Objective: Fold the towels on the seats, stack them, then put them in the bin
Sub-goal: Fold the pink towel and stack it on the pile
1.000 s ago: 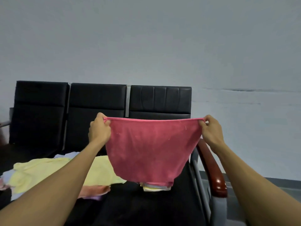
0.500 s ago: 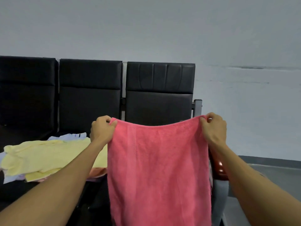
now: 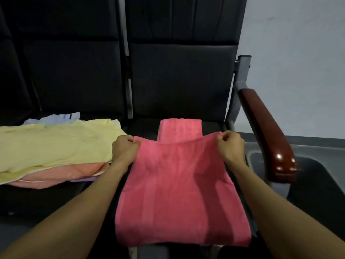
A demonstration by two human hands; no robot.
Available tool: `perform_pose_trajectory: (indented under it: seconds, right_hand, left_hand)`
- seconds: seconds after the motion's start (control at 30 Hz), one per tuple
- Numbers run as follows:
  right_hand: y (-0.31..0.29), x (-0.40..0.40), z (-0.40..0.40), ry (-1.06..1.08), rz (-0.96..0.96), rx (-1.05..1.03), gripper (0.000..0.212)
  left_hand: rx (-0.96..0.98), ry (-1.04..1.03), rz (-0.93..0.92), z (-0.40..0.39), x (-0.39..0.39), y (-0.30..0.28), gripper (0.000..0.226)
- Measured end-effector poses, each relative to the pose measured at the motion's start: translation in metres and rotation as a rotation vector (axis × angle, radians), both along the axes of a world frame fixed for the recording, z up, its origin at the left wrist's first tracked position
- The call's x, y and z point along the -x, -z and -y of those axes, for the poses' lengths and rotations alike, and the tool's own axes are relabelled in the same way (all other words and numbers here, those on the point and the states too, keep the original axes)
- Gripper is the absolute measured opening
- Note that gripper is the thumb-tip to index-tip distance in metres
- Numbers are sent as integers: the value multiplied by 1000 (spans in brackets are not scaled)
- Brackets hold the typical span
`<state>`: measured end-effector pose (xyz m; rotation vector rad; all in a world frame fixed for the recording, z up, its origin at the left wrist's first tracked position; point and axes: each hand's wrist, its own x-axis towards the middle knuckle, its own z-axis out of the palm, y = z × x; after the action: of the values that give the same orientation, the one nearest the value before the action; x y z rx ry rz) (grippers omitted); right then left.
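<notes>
A soft pink terry towel (image 3: 179, 186) is pinched at both far corners by the left hand (image 3: 125, 150) and right hand (image 3: 231, 146), its length trailing back toward the person.

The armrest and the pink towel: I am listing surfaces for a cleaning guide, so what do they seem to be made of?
Armrest: likely varnished wood or wood-look plastic; reddish brown, glossy, with bright highlights.
Pink towel: soft matte cloth, probably terry or microfibre; it drapes and sags between the left hand and right hand.
</notes>
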<state>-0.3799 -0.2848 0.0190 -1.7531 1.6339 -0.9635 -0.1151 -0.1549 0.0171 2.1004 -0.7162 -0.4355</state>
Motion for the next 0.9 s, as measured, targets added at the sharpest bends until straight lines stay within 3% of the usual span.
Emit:
perform_pose_trajectory:
  seconds: [0.27,0.53,0.67,0.9]
  right_hand:
    - [18,-34,-50,-134,214,-236,27]
    - [41,-66,-77,-309,158,-236,25]
    - [43,-74,-69,-298,245,-255,19]
    - [34,-72,-63,-317,327,-237,14]
  left_hand:
    - [34,85,-172,1,54,26,32]
    - [74,158,-208,13,82,50,38]
    - [140,159,-274,23,78,52,39]
    - [178,220,-153,30,75,48,30]
